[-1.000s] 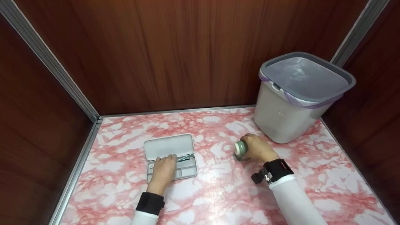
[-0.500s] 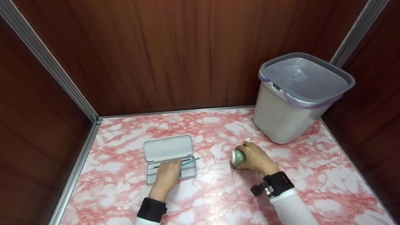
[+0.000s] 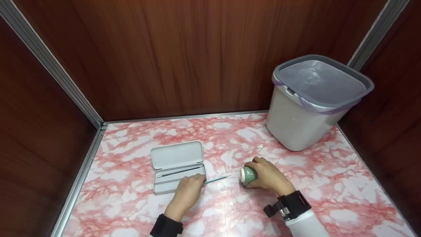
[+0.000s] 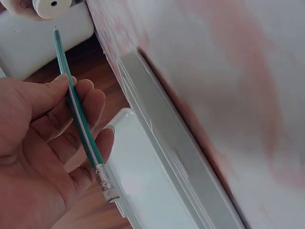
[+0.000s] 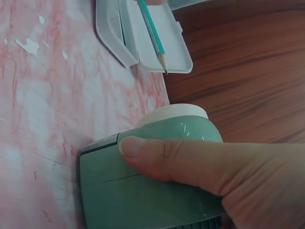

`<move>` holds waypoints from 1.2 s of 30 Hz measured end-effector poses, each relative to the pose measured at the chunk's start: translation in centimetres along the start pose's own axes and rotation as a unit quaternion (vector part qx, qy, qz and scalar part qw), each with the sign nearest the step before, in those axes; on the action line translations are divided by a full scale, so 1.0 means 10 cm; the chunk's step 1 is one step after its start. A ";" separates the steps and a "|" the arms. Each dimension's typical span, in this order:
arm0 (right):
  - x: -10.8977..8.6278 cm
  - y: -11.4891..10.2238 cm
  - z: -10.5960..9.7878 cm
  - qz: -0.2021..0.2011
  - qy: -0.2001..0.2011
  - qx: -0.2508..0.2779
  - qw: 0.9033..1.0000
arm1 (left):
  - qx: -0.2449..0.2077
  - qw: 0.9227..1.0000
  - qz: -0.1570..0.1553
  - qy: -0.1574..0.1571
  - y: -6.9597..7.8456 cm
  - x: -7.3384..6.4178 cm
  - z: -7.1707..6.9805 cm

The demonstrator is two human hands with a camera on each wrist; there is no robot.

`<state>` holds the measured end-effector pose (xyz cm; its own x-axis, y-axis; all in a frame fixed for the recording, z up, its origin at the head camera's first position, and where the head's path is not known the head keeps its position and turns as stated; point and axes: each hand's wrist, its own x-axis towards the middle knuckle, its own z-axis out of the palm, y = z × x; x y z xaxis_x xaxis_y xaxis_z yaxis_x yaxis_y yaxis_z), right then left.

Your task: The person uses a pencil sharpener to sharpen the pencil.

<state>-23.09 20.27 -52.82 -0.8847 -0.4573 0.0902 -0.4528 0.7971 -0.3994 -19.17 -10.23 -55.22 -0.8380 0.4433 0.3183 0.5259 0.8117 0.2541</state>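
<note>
My left hand [image 3: 190,192] pinches a teal-striped pencil [image 4: 78,112] between thumb and fingers; its point aims right and its eraser end shows in the left wrist view. It hovers over the right side of an open white pencil case [image 3: 166,188], covering part of it. My right hand [image 3: 268,174] grips a green pencil sharpener [image 5: 143,200], thumb along its side. The sharpener's white ring [image 4: 53,5], with a dark hole, faces the pencil tip, a short gap apart. A dark pencil [image 3: 179,171] lies in the case's upper compartment.
A grey bin [image 3: 294,121] with a bag liner stands at the back right. Wood-look panels [image 3: 197,59] enclose the red-and-white marbled table [image 3: 131,210] at the back and sides. A small white scrap [image 3: 260,146] lies near the bin.
My left hand has lifted the teal pencil out of the case and carried it right. My right hand has brought the sharpener nearer to me and slightly left, its ring turned toward the pencil.
</note>
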 end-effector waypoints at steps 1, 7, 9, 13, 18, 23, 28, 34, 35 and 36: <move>-0.01 -0.01 0.00 -0.003 0.000 0.001 1.000 | -0.003 1.000 0.004 -0.001 0.02 0.00 0.01; -0.02 -0.02 0.01 -0.016 0.000 0.007 1.000 | -0.006 1.000 0.020 0.000 0.08 0.04 0.05; -0.02 -0.02 0.01 -0.019 -0.003 0.007 1.000 | -0.002 1.000 0.021 -0.003 0.09 0.05 0.06; -0.02 -0.03 0.02 -0.024 -0.007 0.005 1.000 | 0.005 1.000 0.025 -0.008 0.11 0.08 0.08; -0.02 -0.04 0.04 -0.028 -0.001 0.003 1.000 | 0.003 0.999 0.029 -0.019 0.15 0.15 0.12; -0.03 -0.07 0.07 -0.028 0.001 0.006 1.000 | 0.019 0.999 0.042 -0.019 0.19 0.21 0.18; -0.06 -0.06 0.10 -0.033 0.017 0.009 0.999 | 0.032 0.998 0.060 -0.003 0.21 0.26 0.20; -0.10 -0.03 0.12 -0.049 0.020 0.024 0.998 | 0.040 0.996 0.072 0.014 0.21 0.27 0.21; -0.10 -0.03 0.12 -0.050 0.018 0.027 0.998 | 0.044 0.996 0.074 0.018 0.21 0.26 0.21; -0.10 -0.03 0.12 -0.051 0.017 0.030 0.998 | 0.048 0.996 0.077 0.022 0.21 0.26 0.22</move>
<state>-21.93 20.04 -53.93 -0.8380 -0.5206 0.1635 -0.5343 0.7218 -0.4399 -20.58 -6.54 -55.85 -0.7396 0.5503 0.3876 0.6299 0.7688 0.1103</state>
